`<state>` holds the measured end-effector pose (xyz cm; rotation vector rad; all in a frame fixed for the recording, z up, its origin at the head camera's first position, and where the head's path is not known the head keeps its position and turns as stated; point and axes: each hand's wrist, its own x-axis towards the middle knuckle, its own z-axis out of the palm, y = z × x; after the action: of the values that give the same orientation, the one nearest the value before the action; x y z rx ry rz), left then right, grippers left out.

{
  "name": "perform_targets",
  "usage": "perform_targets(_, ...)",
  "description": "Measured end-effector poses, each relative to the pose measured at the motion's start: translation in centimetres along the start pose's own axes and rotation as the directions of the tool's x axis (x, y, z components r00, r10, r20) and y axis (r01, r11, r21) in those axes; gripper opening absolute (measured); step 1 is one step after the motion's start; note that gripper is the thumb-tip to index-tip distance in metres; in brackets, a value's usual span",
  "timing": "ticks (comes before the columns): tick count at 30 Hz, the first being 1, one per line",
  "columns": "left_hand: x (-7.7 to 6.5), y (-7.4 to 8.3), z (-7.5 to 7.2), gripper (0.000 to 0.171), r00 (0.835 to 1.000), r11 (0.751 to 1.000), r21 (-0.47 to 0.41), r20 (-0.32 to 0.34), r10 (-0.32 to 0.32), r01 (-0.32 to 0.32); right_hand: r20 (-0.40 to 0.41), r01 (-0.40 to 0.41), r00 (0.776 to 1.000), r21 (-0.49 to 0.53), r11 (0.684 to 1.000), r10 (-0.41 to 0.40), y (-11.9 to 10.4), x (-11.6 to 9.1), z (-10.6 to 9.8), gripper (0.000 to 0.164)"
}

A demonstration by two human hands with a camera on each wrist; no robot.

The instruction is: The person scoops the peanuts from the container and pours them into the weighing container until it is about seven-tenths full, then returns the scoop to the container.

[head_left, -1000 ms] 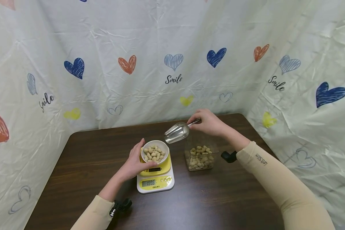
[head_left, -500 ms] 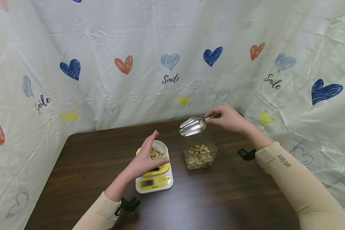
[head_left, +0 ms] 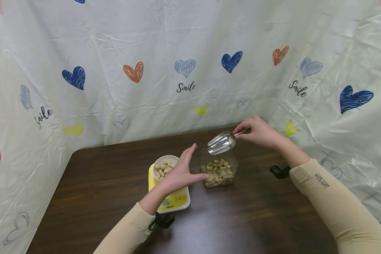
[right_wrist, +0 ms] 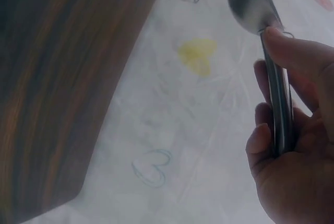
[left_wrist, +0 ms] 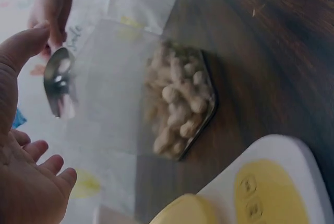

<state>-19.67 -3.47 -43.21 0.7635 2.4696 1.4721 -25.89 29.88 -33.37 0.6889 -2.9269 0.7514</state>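
My right hand (head_left: 256, 131) grips the handle of a metal scoop (head_left: 222, 143), its bowl held over the clear box (head_left: 235, 167). Peanuts in their shells (left_wrist: 180, 96) fill the lower part of that box. Spread wide, thumb apart from the fingers, my left hand (head_left: 182, 173) hangs between the scale and the box and holds nothing. A white bowl (head_left: 176, 159) of peanuts stands on the yellow-and-white kitchen scale (head_left: 177, 201), partly hidden behind the left hand. In the right wrist view the scoop handle (right_wrist: 278, 104) lies between thumb and curled fingers.
Everything stands on a dark wooden table (head_left: 108, 187). A pale curtain printed with hearts (head_left: 152, 42) hangs close behind the table and along its sides.
My left hand has let go of the bowl and moved right toward the box. The scoop has gone right, to over the box. The scale's reading has dropped from about 100.
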Motion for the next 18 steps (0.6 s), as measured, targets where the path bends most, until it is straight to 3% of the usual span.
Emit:
perform_targets(10,2.0,-0.6,3.0,0.122,0.988,0.985,-0.083,0.025,-0.151,0.152,0.074,0.106,0.992,-0.084,0.991,-0.100,-0.2,0.1,1.1,0.013)
perform_targets(18,2.8,-1.2,3.9,0.119,0.986,0.981,-0.104,0.027,-0.162,0.164,0.084,0.183,0.982,-0.198,0.963,-0.170,-0.9,0.5,2.3,0.012)
